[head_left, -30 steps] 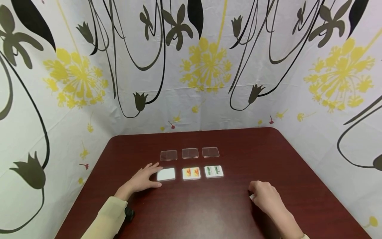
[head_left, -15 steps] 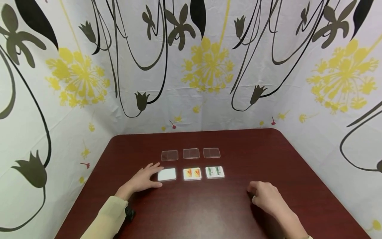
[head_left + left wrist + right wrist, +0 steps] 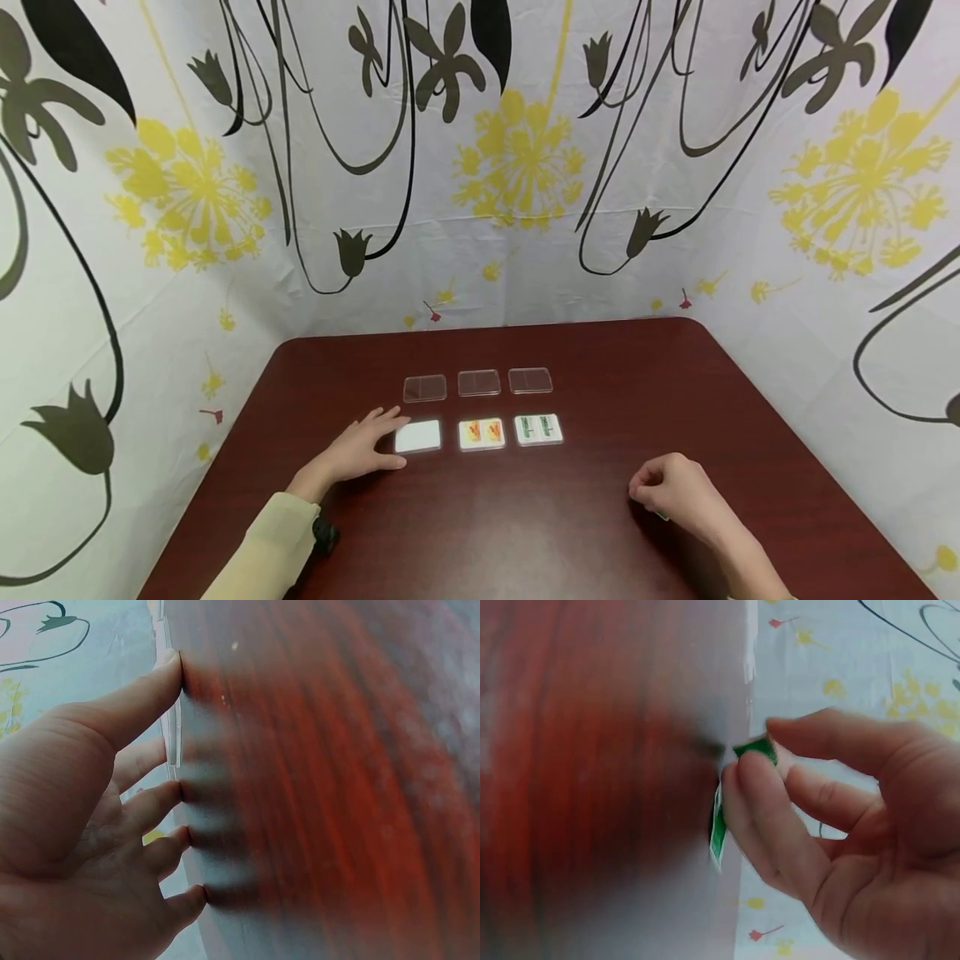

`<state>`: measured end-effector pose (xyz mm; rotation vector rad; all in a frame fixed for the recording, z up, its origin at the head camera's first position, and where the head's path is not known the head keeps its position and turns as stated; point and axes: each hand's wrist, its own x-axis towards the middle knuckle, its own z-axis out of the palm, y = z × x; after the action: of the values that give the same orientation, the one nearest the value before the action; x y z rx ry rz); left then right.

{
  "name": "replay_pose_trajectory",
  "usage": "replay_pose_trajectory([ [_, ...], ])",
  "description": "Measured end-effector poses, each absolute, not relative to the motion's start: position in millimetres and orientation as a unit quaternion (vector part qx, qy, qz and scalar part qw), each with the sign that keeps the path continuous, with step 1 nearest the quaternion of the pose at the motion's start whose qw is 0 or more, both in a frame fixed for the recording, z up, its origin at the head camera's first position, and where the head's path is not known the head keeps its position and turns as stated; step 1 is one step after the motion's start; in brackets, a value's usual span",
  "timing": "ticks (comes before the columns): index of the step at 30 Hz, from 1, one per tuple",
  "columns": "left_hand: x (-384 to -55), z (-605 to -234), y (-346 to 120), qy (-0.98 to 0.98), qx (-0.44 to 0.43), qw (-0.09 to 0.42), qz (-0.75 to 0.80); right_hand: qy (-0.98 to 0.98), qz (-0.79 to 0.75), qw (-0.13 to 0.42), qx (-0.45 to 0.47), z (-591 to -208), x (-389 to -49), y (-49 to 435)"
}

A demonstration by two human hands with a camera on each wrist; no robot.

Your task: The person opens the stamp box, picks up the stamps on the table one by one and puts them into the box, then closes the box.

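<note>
My left hand (image 3: 362, 447) lies on the table with fingers spread, thumb and index finger at the left edges of a clear shallow case holding a blank white card (image 3: 418, 436). In the left wrist view the fingertips rest on the wood, and the case edge (image 3: 175, 735) stands between thumb and fingers. At the right, my right hand (image 3: 678, 492) pinches a small green card (image 3: 756, 748) between its thumb and fingers. A second green card with a white border (image 3: 718, 832) lies at the table surface under the fingertips.
Right of the white card sit a case with two orange pictures (image 3: 482, 434) and one with two green pictures (image 3: 538, 429). Behind them are three clear trays (image 3: 478, 383) in a row. A patterned curtain (image 3: 480, 275) surrounds the dark red table (image 3: 510, 525).
My right hand has turned and shifted slightly right; a white piece showed at its fingers before, and a green edge shows under it now. The left hand stays in place.
</note>
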<state>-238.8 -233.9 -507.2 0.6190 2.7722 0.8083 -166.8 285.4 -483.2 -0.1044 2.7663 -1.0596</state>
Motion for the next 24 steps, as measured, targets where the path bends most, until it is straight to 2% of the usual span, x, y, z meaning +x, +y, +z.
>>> replay_pose_trajectory([
  [11, -237.4, -507.2, -232.5, 0.934, 0.209, 0.091, 0.277, 0.945, -0.325, 0.033, -0.024, -482.5, -166.2, 278.5],
  [21, -237.2, -505.1, -232.5, 0.932, 0.207, 0.092, 0.282, 0.927, -0.373, 0.037, 0.024, -480.1, -164.8, 284.2],
  [24, -237.3, -505.8, -233.3, 0.933, 0.206, 0.092, 0.282, 0.93, -0.368, 0.022, 0.019, -480.2, -165.7, 285.4],
])
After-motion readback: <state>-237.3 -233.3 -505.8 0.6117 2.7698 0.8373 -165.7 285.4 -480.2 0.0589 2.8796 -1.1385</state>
